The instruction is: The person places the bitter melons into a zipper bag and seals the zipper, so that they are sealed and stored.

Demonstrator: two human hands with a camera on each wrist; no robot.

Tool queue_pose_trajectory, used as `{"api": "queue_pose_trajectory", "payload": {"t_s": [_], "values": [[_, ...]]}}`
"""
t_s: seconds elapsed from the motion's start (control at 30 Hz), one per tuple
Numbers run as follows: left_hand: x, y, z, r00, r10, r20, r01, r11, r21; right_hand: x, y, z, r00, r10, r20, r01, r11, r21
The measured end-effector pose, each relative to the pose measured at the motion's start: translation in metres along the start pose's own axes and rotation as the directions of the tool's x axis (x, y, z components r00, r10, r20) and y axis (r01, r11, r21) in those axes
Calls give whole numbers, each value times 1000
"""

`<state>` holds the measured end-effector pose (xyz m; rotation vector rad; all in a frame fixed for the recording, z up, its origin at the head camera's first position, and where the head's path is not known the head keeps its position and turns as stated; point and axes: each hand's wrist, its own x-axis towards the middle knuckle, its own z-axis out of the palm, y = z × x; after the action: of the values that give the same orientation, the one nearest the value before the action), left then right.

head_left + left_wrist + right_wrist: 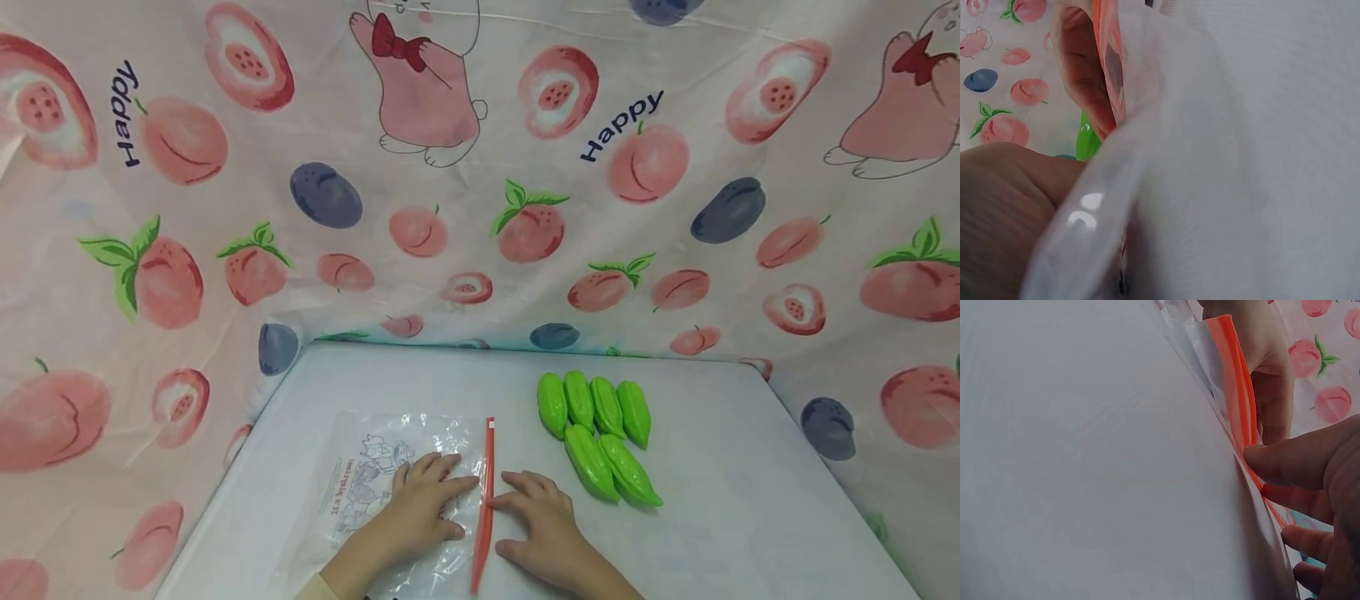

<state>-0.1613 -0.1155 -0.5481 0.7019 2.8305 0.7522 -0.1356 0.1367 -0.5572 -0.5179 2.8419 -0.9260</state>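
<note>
A clear zip bag with printed cartoon figures lies flat on the white table, its orange zip edge on the right. On top of the bag rests my left hand, fingers spread and reaching toward the zip. My right hand lies just right of the zip, its fingers loosely bent. In the right wrist view, fingertips of the right hand touch the orange strip, which stands partly raised. Part of the bag's plastic bulges upward in the left wrist view beside the left hand.
Several bright green, ridged, pod-shaped pieces lie in two rows at the back right of the white table. A peach-patterned cloth hangs behind the table and at its sides.
</note>
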Motion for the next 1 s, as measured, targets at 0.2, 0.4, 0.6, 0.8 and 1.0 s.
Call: {"api": "queue_pose_trajectory", "payload": {"t_s": [0.2, 0.4, 0.6, 0.8, 1.0], "values": [[0, -1, -2, 1000, 6, -4, -6, 1000, -1, 2, -4, 2, 999, 15, -29, -15, 1000, 19], [0, 0, -3, 1000, 16, -9, -16, 1000, 3, 3, -11, 7, 994, 36, -99, -31, 998, 57], [-1, 0, -3, 1000, 18, -10, -18, 1000, 6, 3, -16, 10, 992, 79, -98, -72, 995, 69], [-2, 0, -3, 1000, 20, -17, -20, 1000, -15, 4, -18, 13, 991, 91, -98, -86, 995, 52], [-2, 0, -6, 1000, 7, -7, -7, 1000, -31, 5, -18, 14, 990, 109, -86, -107, 994, 31]]}}
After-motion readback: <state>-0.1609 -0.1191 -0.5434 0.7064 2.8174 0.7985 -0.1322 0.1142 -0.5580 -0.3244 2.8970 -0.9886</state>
